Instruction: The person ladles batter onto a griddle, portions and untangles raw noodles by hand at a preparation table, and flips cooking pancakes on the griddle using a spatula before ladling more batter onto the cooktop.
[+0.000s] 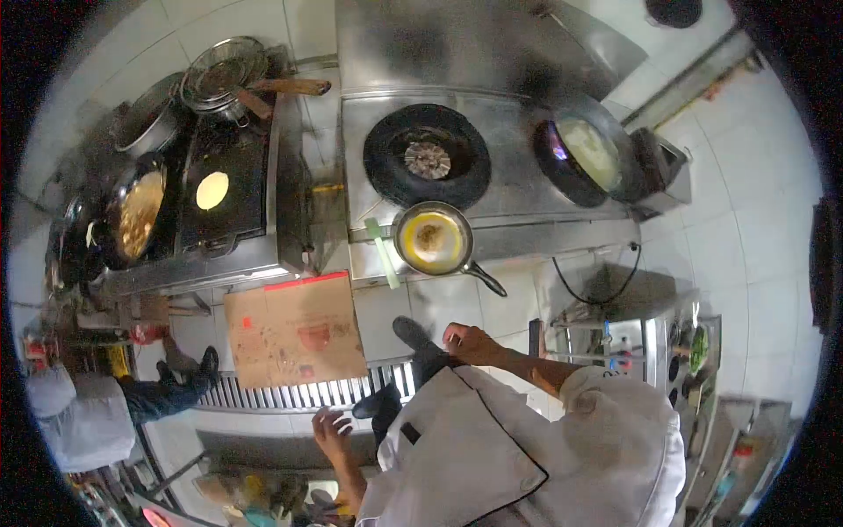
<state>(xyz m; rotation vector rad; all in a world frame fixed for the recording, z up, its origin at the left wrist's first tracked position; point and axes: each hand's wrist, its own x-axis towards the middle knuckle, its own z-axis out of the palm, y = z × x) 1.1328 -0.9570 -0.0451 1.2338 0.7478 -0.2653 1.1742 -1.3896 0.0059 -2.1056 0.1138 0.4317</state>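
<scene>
My left hand (333, 430) hangs low beside my white jacket, its fingers apart and nothing in them. My right hand (468, 343) is in front of my body with curled fingers; whether it holds anything is too small to tell. A small frying pan (433, 240) with yellow liquid and a brown patch rests at the stove's front edge, its black handle pointing toward my right hand. Beside the pan lies a light green spatula (384, 255). Behind the pan is a round black burner (427, 155). Neither hand touches the pan or the spatula.
A tilted wok (587, 151) with pale contents sits over a flame at the right. At the left are a griddle (226, 189) with a yellow round, another pan (139, 211), and strainers (224, 72). Cardboard (296, 332) lies on the floor. Another person (83, 417) stands far left.
</scene>
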